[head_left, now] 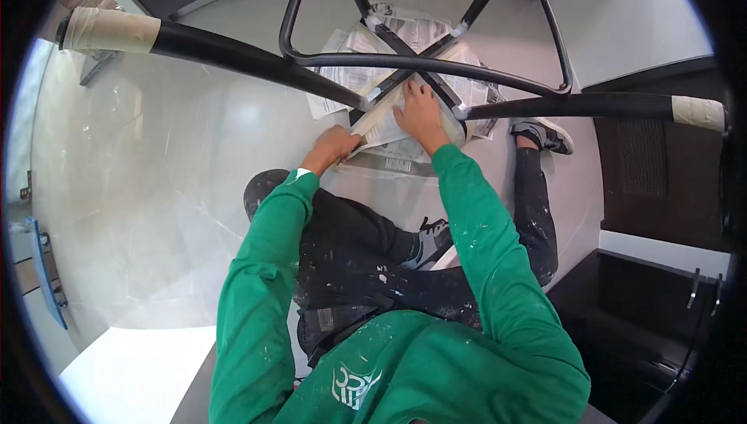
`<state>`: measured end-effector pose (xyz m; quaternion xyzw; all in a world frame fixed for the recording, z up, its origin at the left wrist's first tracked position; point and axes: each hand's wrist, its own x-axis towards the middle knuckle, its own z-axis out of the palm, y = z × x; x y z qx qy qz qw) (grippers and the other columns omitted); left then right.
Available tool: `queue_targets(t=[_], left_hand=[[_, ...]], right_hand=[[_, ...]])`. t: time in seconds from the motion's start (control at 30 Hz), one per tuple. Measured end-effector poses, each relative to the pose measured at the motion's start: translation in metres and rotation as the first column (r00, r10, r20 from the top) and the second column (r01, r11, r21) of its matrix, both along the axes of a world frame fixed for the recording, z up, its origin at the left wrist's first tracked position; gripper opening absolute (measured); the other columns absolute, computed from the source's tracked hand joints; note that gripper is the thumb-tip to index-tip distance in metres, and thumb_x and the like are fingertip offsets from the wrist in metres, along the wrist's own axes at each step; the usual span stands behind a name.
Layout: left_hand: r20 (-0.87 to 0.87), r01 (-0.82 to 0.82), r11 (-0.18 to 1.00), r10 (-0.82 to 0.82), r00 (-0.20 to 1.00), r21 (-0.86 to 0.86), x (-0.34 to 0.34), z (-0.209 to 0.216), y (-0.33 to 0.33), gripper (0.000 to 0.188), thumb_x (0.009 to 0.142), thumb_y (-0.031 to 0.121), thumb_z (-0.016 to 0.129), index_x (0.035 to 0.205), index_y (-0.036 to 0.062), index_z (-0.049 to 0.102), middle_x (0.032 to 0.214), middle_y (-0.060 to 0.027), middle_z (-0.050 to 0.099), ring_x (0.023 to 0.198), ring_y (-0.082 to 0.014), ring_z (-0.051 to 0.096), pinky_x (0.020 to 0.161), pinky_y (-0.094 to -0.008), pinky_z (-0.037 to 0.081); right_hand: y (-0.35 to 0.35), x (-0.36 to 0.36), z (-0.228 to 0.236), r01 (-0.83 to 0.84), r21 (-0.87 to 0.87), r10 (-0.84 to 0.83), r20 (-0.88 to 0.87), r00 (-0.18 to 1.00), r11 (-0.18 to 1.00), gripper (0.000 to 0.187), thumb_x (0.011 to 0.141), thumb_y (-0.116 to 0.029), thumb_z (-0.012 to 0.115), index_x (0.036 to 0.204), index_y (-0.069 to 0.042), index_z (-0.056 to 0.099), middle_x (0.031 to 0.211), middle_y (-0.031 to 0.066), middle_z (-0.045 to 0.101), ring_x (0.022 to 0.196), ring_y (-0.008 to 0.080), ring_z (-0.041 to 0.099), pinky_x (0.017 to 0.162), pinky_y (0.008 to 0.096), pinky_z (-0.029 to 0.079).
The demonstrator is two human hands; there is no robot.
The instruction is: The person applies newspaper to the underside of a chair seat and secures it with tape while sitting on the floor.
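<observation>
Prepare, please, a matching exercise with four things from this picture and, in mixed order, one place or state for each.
Things:
1. left hand
2. right hand
3. black crossbars
4. beige wrapping, upper left

Places or states:
A. crossing in an X
B. around the end of a black tube
C. at the left edge of the newspaper
D. fingertips near where the bars cross

Pairs: 1-C, 2-D, 3-A, 4-B

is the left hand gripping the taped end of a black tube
No, the left hand is at the edge of the newspaper, well away from either taped end.
</observation>
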<state>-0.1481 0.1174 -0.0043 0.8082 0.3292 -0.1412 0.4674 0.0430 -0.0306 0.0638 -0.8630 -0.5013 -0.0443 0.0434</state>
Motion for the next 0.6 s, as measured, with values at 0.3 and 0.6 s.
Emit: queue_targets(t=[0.3,0.6], left_hand=[[0.009,-0.016,0.983,0.018,1.000,-0.183,-0.004,0.020,0.004,0.058,0.093,0.048,0.067,0.080,-0.0080,0.073,0.068,-0.0173,0.071,0.062,-0.0278,0.071,0.067,-0.0402,0.056],[-0.130,0.105,0.991,-0.115,0.985,-0.084,0.013,-0.004,0.018,0.060,0.093,0.052,0.069,0.100,-0.0073,0.077,0.084,-0.0184,0.076,0.079,-0.0316,0.072,0.076,-0.0442,0.055]], right_hand=[[-0.003,0.006,-0.003,0.085,-0.108,-0.084,0.010,0.996,0.991,0.079,0.085,-0.042,0.075,0.146,0.003,0.053,0.144,0.0112,0.054,0.128,0.0330,0.050,0.097,0.0515,0.053],[-0.002,0.004,-0.001,0.093,-0.080,-0.095,-0.029,0.995,0.992,0.079,0.083,-0.040,0.076,0.146,0.002,0.053,0.142,0.0103,0.055,0.128,0.0321,0.051,0.098,0.0513,0.052]])
